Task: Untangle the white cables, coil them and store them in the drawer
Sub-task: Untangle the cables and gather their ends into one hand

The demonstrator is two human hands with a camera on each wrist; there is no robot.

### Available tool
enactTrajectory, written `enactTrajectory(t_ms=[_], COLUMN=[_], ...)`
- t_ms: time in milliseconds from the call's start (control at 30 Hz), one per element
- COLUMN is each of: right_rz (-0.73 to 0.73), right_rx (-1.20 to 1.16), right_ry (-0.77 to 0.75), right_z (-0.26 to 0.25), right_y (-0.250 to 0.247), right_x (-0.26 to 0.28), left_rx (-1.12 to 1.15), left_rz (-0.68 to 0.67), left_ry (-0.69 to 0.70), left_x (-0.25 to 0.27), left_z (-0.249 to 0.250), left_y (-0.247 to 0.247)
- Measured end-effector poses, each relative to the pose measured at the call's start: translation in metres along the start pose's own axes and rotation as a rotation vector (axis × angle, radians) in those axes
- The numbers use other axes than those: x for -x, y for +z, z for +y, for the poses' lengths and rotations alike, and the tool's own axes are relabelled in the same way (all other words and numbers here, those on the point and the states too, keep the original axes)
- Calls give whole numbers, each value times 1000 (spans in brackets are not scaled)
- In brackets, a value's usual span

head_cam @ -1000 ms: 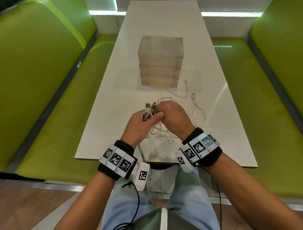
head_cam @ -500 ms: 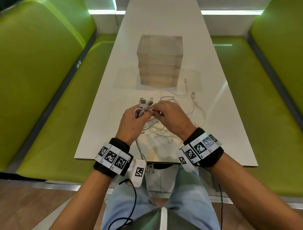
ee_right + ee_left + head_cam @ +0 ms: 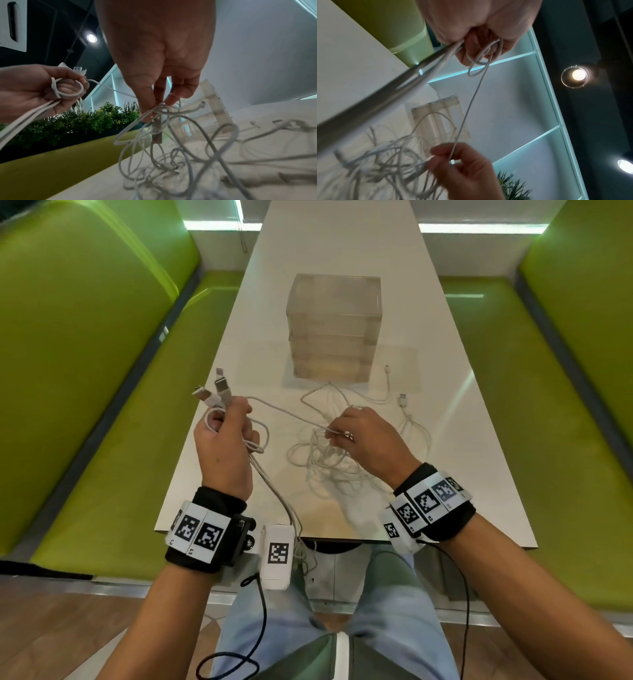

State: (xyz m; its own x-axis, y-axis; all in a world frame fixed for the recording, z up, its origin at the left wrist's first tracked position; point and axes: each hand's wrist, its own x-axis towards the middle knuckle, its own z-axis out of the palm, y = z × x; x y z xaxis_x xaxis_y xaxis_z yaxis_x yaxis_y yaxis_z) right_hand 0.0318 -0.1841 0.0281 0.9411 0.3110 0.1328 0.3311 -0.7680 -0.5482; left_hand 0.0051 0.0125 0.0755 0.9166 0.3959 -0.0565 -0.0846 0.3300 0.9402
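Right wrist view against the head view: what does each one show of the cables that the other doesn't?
Only the right wrist view shows the right hand fingertips pinching strands at the top of the tangle, a plug hanging just below.

Only the head view shows the drawer unit whole, two loose plug ends on the table, and cables trailing over its near edge.

Both show the left hand gripping a small coil, plugs sticking out, one strand running across to the right hand.

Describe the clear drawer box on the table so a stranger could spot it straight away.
Start at the long white table that runs between the two green benches. Past the heap of white cables that the person's hands are working on, near the middle of the table, stands the drawer box. It is the only tall, see-through block there, stacked in several layers, while everything else on the table is thin loose cable.
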Motion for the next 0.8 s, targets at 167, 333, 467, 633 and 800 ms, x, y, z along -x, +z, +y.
enactTrajectory(t_ms=[167, 333, 467, 633, 800], right_rz=[13, 80, 119, 187, 217], right_rx=[-5, -99, -137, -159, -168], right_ry=[0, 59, 63, -14, -139], right_z=[6, 13, 12, 1, -19], right_y=[5, -1, -5, -3, -3], right_x=[9, 2, 5, 5, 4], left_rx=[116, 187, 203, -330, -571], left_rz=[42, 90, 160, -30, -354], left_ry=[55, 122, 147, 168, 122], left_x=[-3, -4, -10, -8, 8], left_z=[12, 25, 27, 4, -26], left_y=[-1, -5, -16, -8, 14])
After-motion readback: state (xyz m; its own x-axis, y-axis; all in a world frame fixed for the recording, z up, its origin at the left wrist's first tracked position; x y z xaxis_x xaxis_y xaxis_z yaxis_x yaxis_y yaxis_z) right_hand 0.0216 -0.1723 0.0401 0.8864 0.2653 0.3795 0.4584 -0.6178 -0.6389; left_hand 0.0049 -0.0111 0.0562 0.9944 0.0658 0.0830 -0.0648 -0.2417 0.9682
